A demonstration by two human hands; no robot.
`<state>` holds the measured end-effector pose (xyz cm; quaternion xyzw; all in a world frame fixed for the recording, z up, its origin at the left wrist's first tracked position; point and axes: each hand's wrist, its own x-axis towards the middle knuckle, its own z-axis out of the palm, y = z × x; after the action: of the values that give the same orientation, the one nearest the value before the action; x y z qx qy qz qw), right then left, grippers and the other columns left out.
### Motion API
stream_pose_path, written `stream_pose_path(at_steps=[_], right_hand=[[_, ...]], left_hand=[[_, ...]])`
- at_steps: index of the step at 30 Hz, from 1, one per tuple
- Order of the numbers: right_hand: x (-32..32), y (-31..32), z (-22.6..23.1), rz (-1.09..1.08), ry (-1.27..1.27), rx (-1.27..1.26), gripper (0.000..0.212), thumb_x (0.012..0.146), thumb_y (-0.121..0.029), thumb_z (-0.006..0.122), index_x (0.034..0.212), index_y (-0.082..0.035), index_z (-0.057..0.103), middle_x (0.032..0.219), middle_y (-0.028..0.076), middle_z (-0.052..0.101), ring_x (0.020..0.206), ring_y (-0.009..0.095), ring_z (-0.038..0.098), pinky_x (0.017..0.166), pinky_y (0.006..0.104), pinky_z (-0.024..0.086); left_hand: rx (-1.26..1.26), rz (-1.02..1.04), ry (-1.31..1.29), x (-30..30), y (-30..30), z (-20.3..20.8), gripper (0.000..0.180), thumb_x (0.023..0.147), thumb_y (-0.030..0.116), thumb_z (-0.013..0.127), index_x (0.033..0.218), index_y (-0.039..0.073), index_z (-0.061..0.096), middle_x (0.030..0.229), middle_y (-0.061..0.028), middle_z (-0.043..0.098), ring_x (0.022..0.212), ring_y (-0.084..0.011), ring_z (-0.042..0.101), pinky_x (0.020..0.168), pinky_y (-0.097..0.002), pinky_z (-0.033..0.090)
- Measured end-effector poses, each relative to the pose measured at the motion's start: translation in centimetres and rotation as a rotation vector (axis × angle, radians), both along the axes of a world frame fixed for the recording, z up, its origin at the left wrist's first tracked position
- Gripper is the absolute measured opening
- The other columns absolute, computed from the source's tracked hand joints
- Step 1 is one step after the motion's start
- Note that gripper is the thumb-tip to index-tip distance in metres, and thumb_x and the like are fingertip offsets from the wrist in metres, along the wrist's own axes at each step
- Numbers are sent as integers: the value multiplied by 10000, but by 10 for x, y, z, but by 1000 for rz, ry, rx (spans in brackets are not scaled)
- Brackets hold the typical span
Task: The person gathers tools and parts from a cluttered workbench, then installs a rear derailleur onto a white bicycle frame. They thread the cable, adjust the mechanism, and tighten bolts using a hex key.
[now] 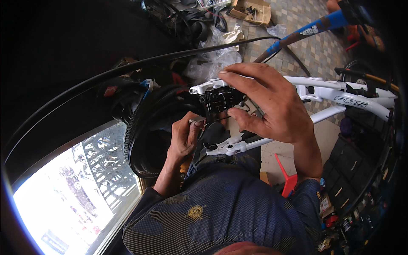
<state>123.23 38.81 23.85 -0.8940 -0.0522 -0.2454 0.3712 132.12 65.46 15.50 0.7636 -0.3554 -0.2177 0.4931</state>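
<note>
A white bicycle frame [315, 91] lies across the view, its two rear stay ends pointing left. Against the upper stay end sits a black disc brake caliper [222, 100]. My right hand [272, 102] spans it from the right, fingertips on the white stay above and thumb by the caliper's lower edge. Just below and left of the caliper, my left hand [185, 134] is closed in a pinch. A thin dark rod seems to run from its fingertips under the caliper; its kind is hard to make out. Below the hands shows the lower stay end [227, 146].
A long black cable or hose [140, 66] arcs across the upper left. Black tyres [146, 157] stand left of my hands. A blue and brown frame tube [306, 35] crosses at upper right. Behind lie plastic wrap [208, 63] and a cardboard box [250, 10]. Something red [287, 178] stands below.
</note>
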Motion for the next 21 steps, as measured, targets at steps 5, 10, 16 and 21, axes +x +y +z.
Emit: stream_pose_path(at_steps=[5,10,16,21], right_hand=[[-41,12,-20,-232,-5,154,357,857,-120,778,1200,-31,738,1083,115,715,976,295,674,860,423,527],[-66,36,-50,-297,90,160,284,833,-63,766,1115,-35,742,946,79,720,890,268,671,814,400,510],[-77,48,-76,-369,157,43,197,837,-34,746,1034,-33,737,828,72,701,795,263,682,763,393,512],[-74,46,-77,-390,138,99,172,837,-53,754,1007,-32,737,821,85,698,754,270,675,728,399,505]], left_hand=[[29,-22,193,-2,-10,-7,296,1098,244,523,999,1,660,746,-83,641,665,-146,610,628,-311,481],[-94,-95,216,-3,-34,-6,323,1083,263,512,1143,12,706,756,-53,649,665,-142,602,636,-302,485],[-121,25,395,-4,-20,-48,351,1066,305,557,1032,2,731,735,-34,639,645,-125,578,612,-297,469],[-215,45,295,-1,-23,-53,291,1034,230,558,983,-4,724,796,-56,695,698,-155,633,645,-302,498]])
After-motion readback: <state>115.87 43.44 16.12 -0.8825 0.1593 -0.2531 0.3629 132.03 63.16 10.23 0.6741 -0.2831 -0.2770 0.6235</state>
